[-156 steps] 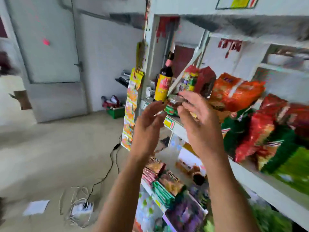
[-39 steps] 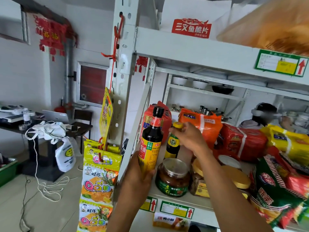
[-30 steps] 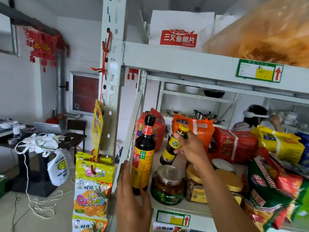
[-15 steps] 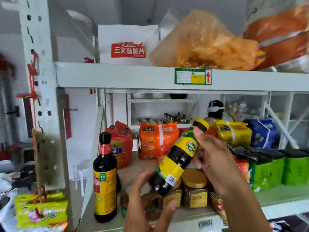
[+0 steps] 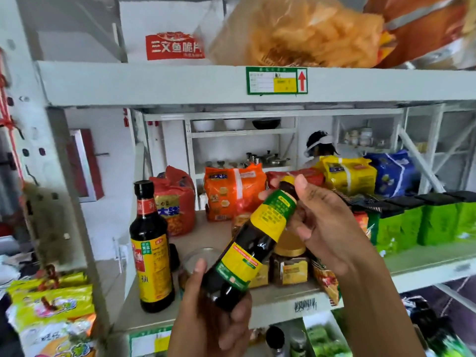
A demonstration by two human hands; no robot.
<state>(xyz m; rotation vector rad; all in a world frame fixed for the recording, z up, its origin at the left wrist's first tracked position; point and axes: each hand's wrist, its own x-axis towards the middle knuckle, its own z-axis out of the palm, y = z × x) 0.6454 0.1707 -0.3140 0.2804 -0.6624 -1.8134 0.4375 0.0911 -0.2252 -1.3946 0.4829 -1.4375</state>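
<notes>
Just in front of the middle shelf (image 5: 425,264), the small dark sauce bottle (image 5: 253,246) is now lifted and tilted, no longer standing behind the tall soy sauce bottle (image 5: 150,251). At its neck the right hand (image 5: 327,228) pinches it. The left hand (image 5: 213,320) has let go of the tall soy sauce bottle and curls round its base, probably to inspect the label.

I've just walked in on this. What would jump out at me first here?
First, the small dark bottle with yellow and green labels, held tilted in the middle of the view: the left hand grips its base and the right hand holds its neck. Next come the tall dark bottle standing upright at the left of the middle shelf, and the big bag of orange crisps on the level above.
</notes>
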